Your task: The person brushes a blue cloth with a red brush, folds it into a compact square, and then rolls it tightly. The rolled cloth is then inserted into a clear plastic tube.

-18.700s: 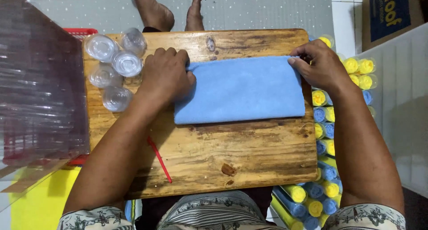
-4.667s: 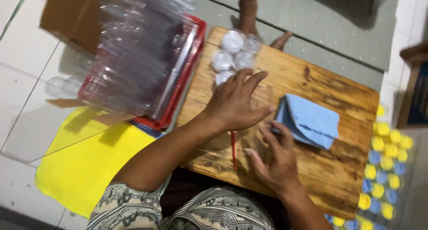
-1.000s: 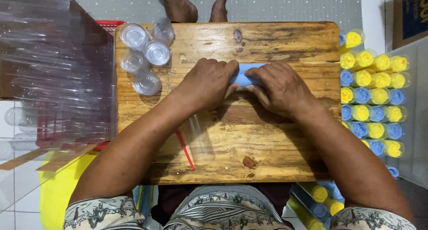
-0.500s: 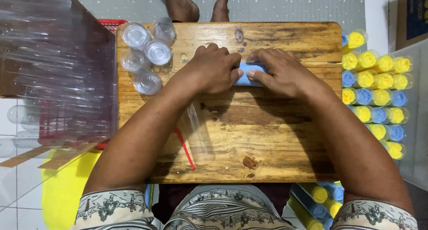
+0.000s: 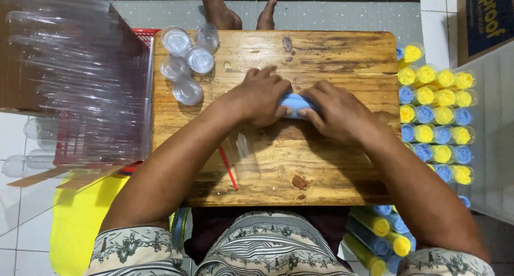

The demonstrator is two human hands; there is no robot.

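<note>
Both hands pressed on small blue cloth (image 5: 295,102), rolled tight into a soft wad, mid-surface. Left hand (image 5: 261,96) fingers curled over its left end, grip closed on it. Right hand (image 5: 336,111) fingertips pinching its right end, grip closed on it too. Most of cloth hidden under fingers.

Wooden surface (image 5: 332,51): glossy varnish, strong grain, dark knots, rectangular with rounded corners. Near front edge, thin clear plastic bag (image 5: 242,157), flat and crinkled, with red strip (image 5: 228,168) along one side.

Back left corner of surface: cluster of clear plastic caps (image 5: 187,59), round, glassy, five or so, touching each other.

Left of surface: red crate (image 5: 140,38) mostly hidden under stack of clear plastic tubes (image 5: 75,78), long, cylindrical, lying sideways. More tubes on floor beside it. Yellow sheet (image 5: 80,222) under crate, matte.

Right of surface: rows of filled tubes (image 5: 435,115), blue and yellow rolls inside, ends up, tightly packed. More of same lying flat near right knee (image 5: 377,238).

Top right: dark blue carton (image 5: 487,19) with light printed letters, partly cut off.

Floor: white tile (image 5: 16,233); grey speckled mat (image 5: 348,11) beyond surface, bare feet (image 5: 241,13) on it. Patterned shorts at bottom edge.
</note>
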